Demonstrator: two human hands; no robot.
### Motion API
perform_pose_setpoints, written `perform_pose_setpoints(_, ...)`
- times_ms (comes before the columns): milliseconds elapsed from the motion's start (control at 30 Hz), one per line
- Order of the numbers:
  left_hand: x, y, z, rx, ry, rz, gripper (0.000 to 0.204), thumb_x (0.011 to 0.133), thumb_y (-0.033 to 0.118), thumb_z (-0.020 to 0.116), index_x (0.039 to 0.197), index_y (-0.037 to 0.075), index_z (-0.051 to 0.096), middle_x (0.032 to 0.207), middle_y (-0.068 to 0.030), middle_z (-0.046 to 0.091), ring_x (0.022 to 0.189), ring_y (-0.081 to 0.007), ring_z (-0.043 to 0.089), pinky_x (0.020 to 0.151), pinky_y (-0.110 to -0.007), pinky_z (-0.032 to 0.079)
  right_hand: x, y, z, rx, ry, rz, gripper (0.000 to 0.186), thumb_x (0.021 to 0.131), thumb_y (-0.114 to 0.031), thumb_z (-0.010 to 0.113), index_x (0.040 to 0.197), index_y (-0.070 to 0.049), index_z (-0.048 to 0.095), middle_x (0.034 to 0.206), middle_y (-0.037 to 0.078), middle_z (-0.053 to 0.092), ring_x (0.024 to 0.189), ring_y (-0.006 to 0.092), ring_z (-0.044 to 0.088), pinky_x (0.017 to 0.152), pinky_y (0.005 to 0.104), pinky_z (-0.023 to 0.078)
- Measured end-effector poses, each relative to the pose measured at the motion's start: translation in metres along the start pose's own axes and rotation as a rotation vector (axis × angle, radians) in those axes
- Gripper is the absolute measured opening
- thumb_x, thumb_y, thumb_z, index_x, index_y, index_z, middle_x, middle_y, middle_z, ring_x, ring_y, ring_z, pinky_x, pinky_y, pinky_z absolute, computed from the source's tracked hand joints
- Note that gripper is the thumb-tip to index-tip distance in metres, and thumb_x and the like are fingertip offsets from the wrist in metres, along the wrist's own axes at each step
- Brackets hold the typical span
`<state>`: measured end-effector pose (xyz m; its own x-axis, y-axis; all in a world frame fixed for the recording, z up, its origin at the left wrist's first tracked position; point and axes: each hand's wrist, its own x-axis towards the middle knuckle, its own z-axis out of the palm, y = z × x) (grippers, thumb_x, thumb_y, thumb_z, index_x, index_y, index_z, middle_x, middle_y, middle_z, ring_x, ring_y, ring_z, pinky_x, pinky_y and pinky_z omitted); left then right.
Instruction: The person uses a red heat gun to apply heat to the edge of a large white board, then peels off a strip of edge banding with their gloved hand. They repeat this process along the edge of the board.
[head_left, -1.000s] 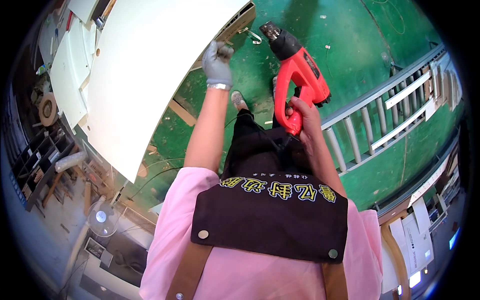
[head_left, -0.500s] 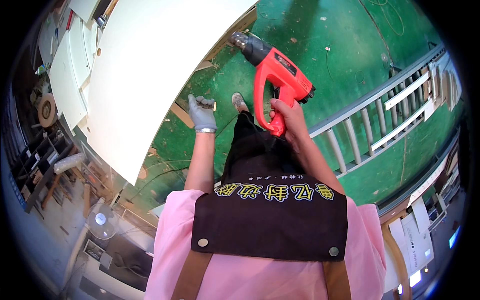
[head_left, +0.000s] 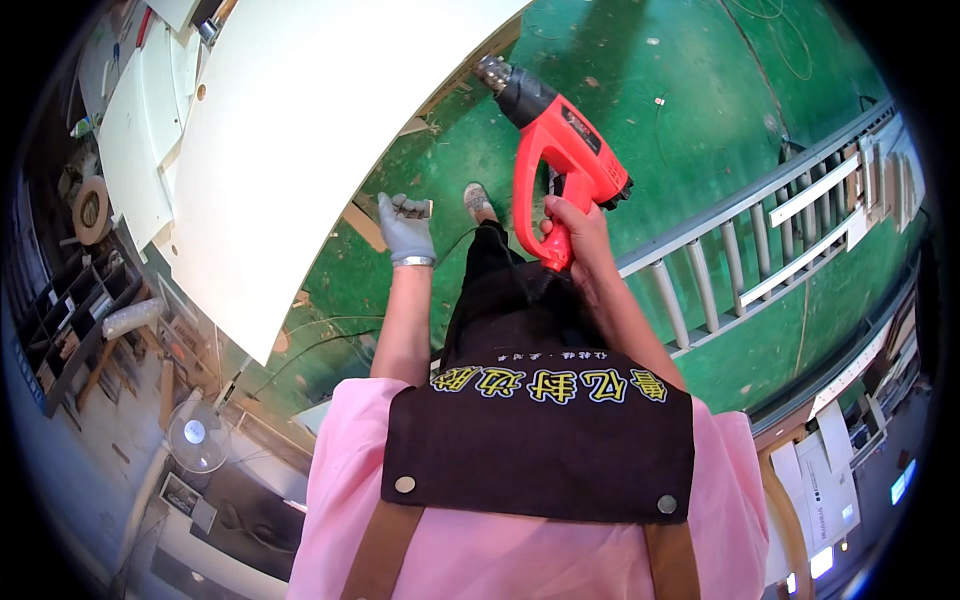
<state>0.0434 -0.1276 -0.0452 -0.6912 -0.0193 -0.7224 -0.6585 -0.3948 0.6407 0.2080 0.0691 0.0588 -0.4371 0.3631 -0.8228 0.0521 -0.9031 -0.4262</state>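
My bare right hand (head_left: 577, 230) is wrapped round the handle of a red heat gun (head_left: 575, 140) with a black collar and a metal nozzle. The nozzle points up and left, close to the curved edge of a large white board (head_left: 290, 130). A dark cord hangs from the handle's lower end. On my left hand (head_left: 406, 226) is a grey glove, its fingers curled in beside the board's edge. A small tan bit shows at the curled fingers; its kind I cannot make out.
A metal roller conveyor (head_left: 700, 265) with white strips across it runs along the right. At left stand more white panels (head_left: 140, 150), a tape roll (head_left: 92, 210), a black compartment rack (head_left: 75, 310) and a fan (head_left: 198, 432). Scraps and cords lie on the green floor (head_left: 640, 100).
The heat gun's nozzle has shifted slightly right and up in the picture. The view has moved a little, and both hands keep the same pose.
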Motion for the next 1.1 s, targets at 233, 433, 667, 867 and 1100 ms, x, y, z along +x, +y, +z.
perform_pose_setpoints(233, 0.008, -0.001, -0.022, -0.057, 0.003, -0.077, 0.033, 0.087, 0.043, 0.058, 0.076, 0.013, 0.050, 0.067, 0.0017, 0.044, 0.063, -0.0142, 0.042, 0.076, -0.036, 0.045, -0.001, 0.005, 0.003, 0.029, 0.022, -0.015, 0.017, 0.080, -0.009, 0.065, 0.089, -0.005, 0.052, 0.072, 0.004, 0.055, 0.054, 0.0123, 0.057, 0.048, 0.0262, 0.049)
perform_pose_setpoints(433, 0.004, -0.005, -0.026, -0.070, 0.076, -0.095, 0.032, 0.087, 0.042, 0.058, 0.077, 0.013, 0.051, 0.066, 0.0014, 0.044, 0.064, -0.0149, 0.043, 0.076, -0.036, 0.045, -0.012, 0.009, 0.004, -0.040, -0.010, 0.025, 0.017, 0.080, -0.009, 0.066, 0.088, -0.005, 0.051, 0.072, 0.004, 0.055, 0.054, 0.0126, 0.056, 0.048, 0.0266, 0.049)
perform_pose_setpoints(667, 0.001, -0.008, -0.026, -0.102, 0.089, -0.098, 0.034, 0.088, 0.042, 0.057, 0.078, 0.011, 0.050, 0.066, 0.0010, 0.042, 0.062, -0.0131, 0.041, 0.066, -0.031, 0.043, -0.013, 0.010, 0.010, -0.057, -0.050, 0.038, 0.020, 0.078, -0.007, 0.066, 0.089, -0.005, 0.050, 0.072, 0.005, 0.057, 0.053, 0.0121, 0.057, 0.045, 0.0271, 0.050)
perform_pose_setpoints(867, 0.005, -0.006, -0.036, -0.089, 0.086, -0.097, 0.030, 0.087, 0.041, 0.058, 0.076, 0.013, 0.051, 0.064, 0.0015, 0.043, 0.061, -0.0145, 0.042, 0.074, -0.035, 0.044, -0.003, 0.009, 0.011, 0.008, 0.016, -0.003, 0.014, 0.080, -0.009, 0.065, 0.085, -0.005, 0.053, 0.070, 0.003, 0.055, 0.055, 0.0121, 0.056, 0.047, 0.0265, 0.048)
perform_pose_setpoints(1100, -0.004, -0.008, -0.022, -0.102, 0.120, -0.077, 0.035, 0.089, 0.042, 0.057, 0.081, 0.008, 0.051, 0.065, 0.0006, 0.039, 0.060, -0.0123, 0.037, 0.061, -0.029, 0.040, -0.017, 0.016, 0.016, 0.034, -0.024, 0.068, 0.015, 0.080, -0.007, 0.064, 0.087, -0.004, 0.052, 0.069, 0.004, 0.056, 0.054, 0.0122, 0.056, 0.046, 0.0266, 0.049)
